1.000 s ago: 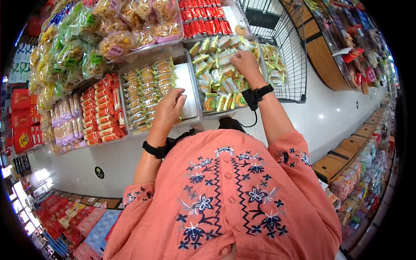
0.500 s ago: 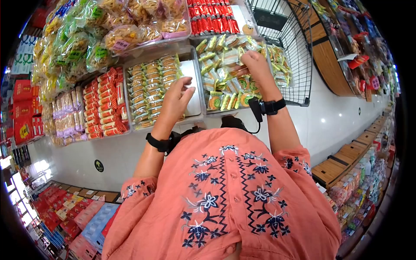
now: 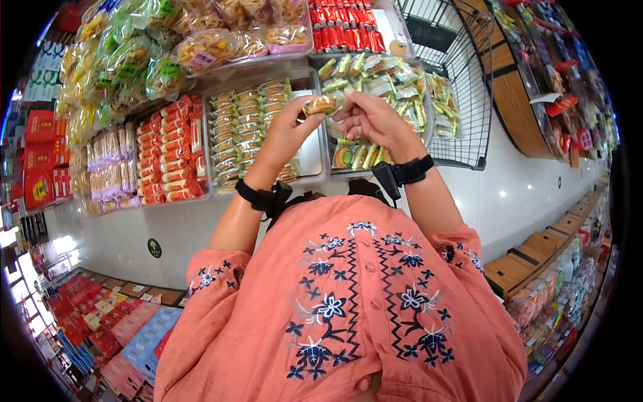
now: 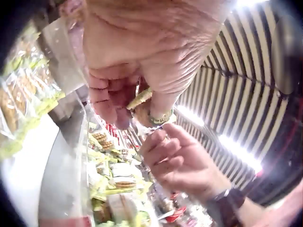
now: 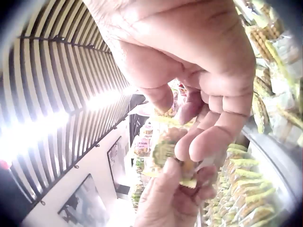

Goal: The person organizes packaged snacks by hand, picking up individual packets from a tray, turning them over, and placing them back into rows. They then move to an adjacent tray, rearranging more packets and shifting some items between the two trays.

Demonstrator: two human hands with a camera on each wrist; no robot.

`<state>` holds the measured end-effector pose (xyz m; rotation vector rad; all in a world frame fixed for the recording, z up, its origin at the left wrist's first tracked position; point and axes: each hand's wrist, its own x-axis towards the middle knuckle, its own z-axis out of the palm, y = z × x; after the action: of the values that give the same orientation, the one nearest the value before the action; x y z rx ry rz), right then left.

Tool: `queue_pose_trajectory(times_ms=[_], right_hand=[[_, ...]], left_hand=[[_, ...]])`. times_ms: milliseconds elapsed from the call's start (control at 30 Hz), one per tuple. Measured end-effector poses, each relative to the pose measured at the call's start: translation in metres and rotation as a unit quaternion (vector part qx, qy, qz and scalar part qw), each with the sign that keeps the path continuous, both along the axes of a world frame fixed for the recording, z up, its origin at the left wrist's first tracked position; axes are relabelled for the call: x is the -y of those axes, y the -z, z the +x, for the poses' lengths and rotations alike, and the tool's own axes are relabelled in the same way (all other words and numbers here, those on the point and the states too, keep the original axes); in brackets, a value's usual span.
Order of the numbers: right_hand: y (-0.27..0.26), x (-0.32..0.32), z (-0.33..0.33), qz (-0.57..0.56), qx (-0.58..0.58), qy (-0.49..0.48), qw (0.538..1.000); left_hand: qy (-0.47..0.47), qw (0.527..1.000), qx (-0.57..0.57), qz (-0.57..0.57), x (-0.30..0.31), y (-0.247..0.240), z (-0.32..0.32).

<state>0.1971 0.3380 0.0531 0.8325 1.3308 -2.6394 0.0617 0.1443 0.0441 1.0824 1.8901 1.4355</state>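
Observation:
In front of my chest, a clear-wrapped round biscuit packet [image 3: 323, 104] with yellow-green edges is held up between both hands. My left hand [image 3: 287, 134] pinches one side of it between thumb and fingers. On the other side, my right hand [image 3: 380, 122] has thumb and forefinger at the wrapper's edge, its other fingers loosely curled. The right wrist view shows the green print on the packet [image 5: 163, 150] facing up by the left thumb. Below the hands, a clear bin [image 3: 429, 137] carries many loose packets of yellow-edged biscuits, partly covered by the right hand.
Left of that bin, similar biscuits [image 3: 231, 127] stand in neat rows in another tray. Red-wrapped snacks [image 3: 171, 151] and bagged snacks [image 3: 204, 53] lie further left and behind. A wire shopping cart [image 3: 462, 87] stands beyond the bin at the right, with a wooden display [image 3: 519, 110] past it.
My right hand has come up and left out of the loose-biscuit bin with a packet. The left hand has moved right to meet it and now grips the packet too.

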Motion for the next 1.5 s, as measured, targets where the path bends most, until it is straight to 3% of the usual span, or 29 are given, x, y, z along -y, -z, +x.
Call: queue_pose_trajectory(times_ms=[67,200,700,833,900,1033,1133,1167,1267,1300,1400,1500], right_hand=[[-0.004,0.006,-0.004,0.069,0.026,0.023,0.997],[-0.012,0.015,-0.011,0.130,-0.011,-0.029,0.991],[-0.003,0.021,-0.030,0.128,0.006,-0.064,0.990],[0.005,0.019,-0.031,0.136,0.011,-0.072,0.988],[0.008,0.022,-0.033,0.074,0.004,-0.020,0.997],[0.027,0.029,-0.039,0.032,-0.030,-0.005,0.999],[0.023,0.033,-0.037,0.097,0.029,-0.008,0.995],[0.022,0.030,-0.036,0.104,0.036,-0.008,0.994],[0.023,0.021,-0.030,0.111,0.048,-0.007,0.993],[0.024,0.017,-0.027,0.105,0.044,-0.006,0.994],[0.022,0.014,-0.020,0.110,0.047,0.000,0.993],[0.027,0.009,-0.014,0.102,0.039,0.006,0.994]], left_hand=[[-0.003,0.979,0.196,-0.051,0.008,-0.006,-0.005],[0.003,0.972,0.233,-0.022,0.014,-0.008,-0.011],[0.020,0.961,0.256,-0.101,0.015,-0.007,-0.024],[-0.033,0.962,0.264,-0.061,0.011,0.009,-0.025],[-0.080,0.947,0.309,-0.023,0.006,0.015,-0.024],[-0.059,0.952,0.294,-0.061,0.002,0.014,-0.018],[-0.126,0.944,0.304,-0.039,-0.007,0.023,-0.025],[-0.121,0.949,0.290,-0.025,-0.010,0.025,-0.035],[-0.089,0.980,0.085,-0.158,-0.026,0.022,-0.072],[-0.071,0.975,-0.132,-0.161,-0.032,0.022,-0.079],[-0.042,0.945,-0.287,-0.149,-0.046,0.024,-0.084],[0.003,0.893,-0.393,-0.220,-0.058,0.052,-0.095]])
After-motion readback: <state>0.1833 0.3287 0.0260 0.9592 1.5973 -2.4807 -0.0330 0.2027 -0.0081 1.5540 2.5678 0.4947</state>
